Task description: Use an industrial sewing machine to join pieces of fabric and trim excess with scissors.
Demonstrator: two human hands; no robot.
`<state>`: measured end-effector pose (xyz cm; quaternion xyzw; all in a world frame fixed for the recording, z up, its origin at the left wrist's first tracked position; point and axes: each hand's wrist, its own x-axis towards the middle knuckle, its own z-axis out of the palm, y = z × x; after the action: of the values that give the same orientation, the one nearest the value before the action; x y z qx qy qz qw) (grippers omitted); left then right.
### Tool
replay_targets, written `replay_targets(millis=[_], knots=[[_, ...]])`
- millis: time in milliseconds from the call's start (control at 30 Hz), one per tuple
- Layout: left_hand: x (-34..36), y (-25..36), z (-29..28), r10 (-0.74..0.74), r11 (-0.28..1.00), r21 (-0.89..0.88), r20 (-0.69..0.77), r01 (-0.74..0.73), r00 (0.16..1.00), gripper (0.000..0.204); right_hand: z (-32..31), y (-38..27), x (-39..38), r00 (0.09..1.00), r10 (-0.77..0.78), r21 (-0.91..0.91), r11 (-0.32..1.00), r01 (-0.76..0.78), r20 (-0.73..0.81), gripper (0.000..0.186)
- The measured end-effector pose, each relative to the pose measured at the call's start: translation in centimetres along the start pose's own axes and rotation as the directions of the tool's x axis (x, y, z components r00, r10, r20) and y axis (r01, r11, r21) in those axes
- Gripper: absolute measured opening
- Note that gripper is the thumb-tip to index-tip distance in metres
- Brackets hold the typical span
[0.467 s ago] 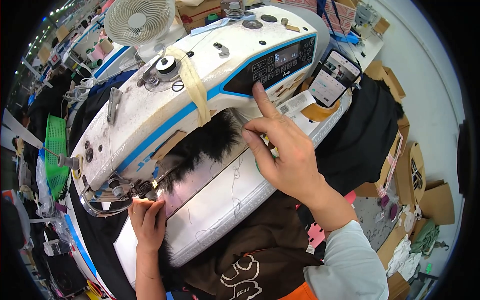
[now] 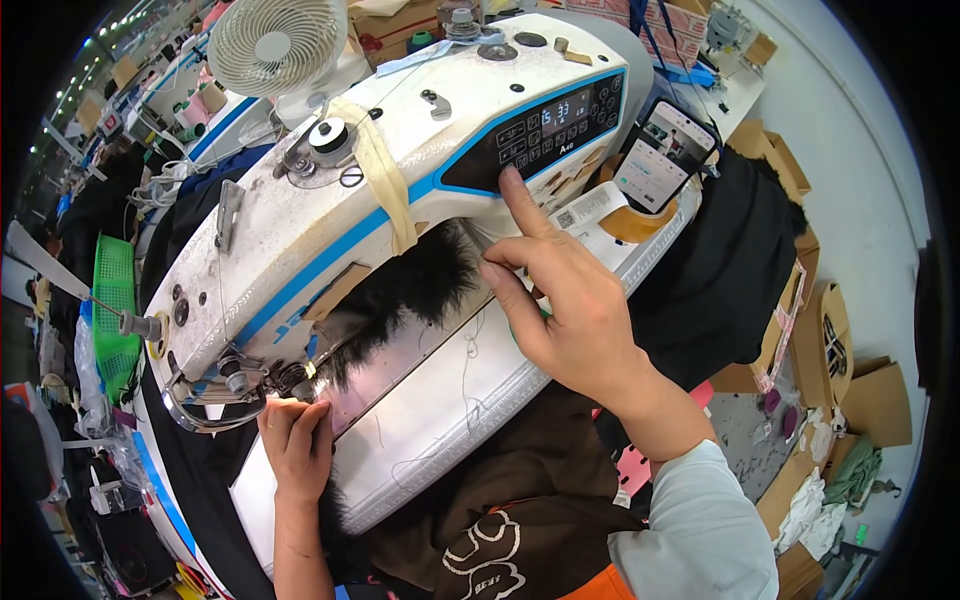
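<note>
My left hand is at the needle end of a white sewing machine, its fingers bent together over black fur fabric beside the presser foot. What lies under those fingertips is hidden. More black fur is bunched under the machine's arm. My right hand is raised over the machine bed. Its index finger is stretched out, with the tip at the lower edge of the dark control panel; the thumb and other fingers are bent. Nothing held shows in it.
A lit phone leans beside a tape roll at the machine's right end. Brown cloth hangs along the front edge. A fan and a green basket stand behind and to the left; cardboard boxes are at right.
The right index fingertip has shifted slightly left and down along the panel's lower edge. The panel's display now shows brighter, different figures. My left hand stays at the presser foot.
</note>
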<state>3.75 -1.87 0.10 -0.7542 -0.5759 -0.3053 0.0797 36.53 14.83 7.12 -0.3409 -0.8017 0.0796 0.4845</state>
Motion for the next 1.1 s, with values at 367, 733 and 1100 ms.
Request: replay_targets(millis=[367,733,1100], knots=[[0.0,-0.1,0.0,0.0,1.0,0.005,0.001,0.0,1.0,0.028,0.2,0.4,-0.3,1.0,-0.023,0.013,1.0,0.023,0.012,0.018],[-0.2,-0.2,0.1,-0.004,1.0,0.0,0.008,0.004,1.0,0.028,-0.8,1.3,-0.8,0.999,0.023,0.1,0.995,-0.021,-0.025,0.015],[-0.3,-0.3,0.2,-0.012,1.0,0.016,0.014,0.012,1.0,0.025,-1.8,3.1,-0.2,0.99,0.029,0.049,0.999,-0.022,-0.14,0.011]])
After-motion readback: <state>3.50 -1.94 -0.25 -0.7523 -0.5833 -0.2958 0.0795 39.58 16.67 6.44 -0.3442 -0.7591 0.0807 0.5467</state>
